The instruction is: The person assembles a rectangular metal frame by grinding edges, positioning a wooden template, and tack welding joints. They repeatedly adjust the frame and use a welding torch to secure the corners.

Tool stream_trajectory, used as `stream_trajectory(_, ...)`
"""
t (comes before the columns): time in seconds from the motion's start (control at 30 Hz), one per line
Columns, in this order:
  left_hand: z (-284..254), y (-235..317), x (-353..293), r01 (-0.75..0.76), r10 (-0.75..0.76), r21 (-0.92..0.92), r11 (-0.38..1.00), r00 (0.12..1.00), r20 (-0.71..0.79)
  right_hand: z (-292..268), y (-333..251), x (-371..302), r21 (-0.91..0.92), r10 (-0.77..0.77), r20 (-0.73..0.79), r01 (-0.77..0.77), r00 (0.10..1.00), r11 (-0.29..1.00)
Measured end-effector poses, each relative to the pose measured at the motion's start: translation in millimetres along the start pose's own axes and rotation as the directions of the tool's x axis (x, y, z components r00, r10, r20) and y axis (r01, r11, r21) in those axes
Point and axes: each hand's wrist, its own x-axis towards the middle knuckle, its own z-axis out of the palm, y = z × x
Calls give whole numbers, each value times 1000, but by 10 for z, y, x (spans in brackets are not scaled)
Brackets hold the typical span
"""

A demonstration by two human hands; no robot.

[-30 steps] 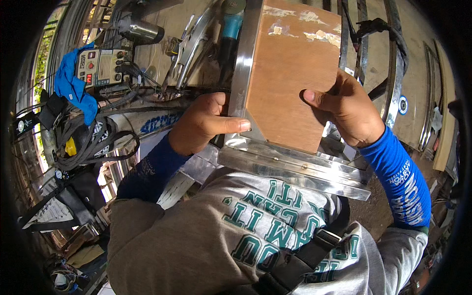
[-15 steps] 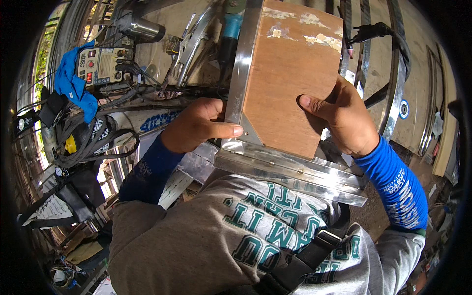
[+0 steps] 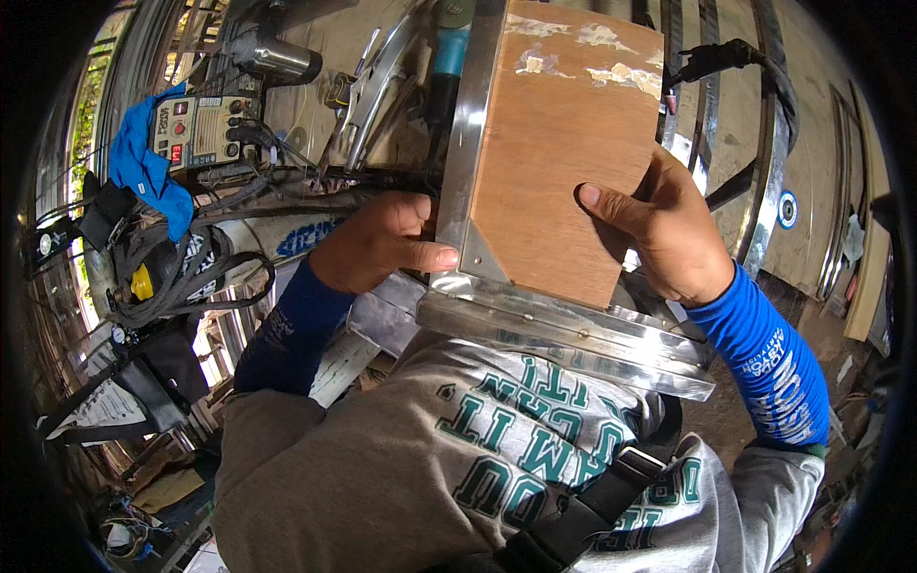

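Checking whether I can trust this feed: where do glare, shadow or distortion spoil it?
Head view: bright glare on the polished silver metal bars below the board; head view: the right hand shadows the flat brown plywood board; head view: fisheye distortion bends straight edges near the dark rim.

Tan worktop (image 3: 287, 103) w/ teal grinder (image 3: 451, 53), metal cyl. (image 3: 291, 59)

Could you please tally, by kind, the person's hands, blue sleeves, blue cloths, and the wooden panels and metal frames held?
Left hand and right hand: 2
Left blue sleeve and right blue sleeve: 2
Blue cloth: 1
Wooden panel: 1
Metal frame: 1
Total: 7
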Motion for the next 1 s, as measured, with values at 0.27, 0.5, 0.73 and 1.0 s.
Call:
stream_trajectory(0.27,140,73,-54,-18,10,-149,989,999,-51,-14,18,0,-9,-25,19,25,1000,1000)
stream_trajectory(0.5,162,65,-79,57,-62,-135,989,998,-34,-16,31,0,-5,-33,24,34,999,999)
stream_trajectory(0.73,194,-7,-63,16,-28,-195,981,998,-59,-31,32,3,-41,-6,16,7,1000,999)
stream_trajectory(1.0,209,22,-62,11,-17,-101,995,998,-59,-59,41,2,-20,8,-3,-8,1000,1000)
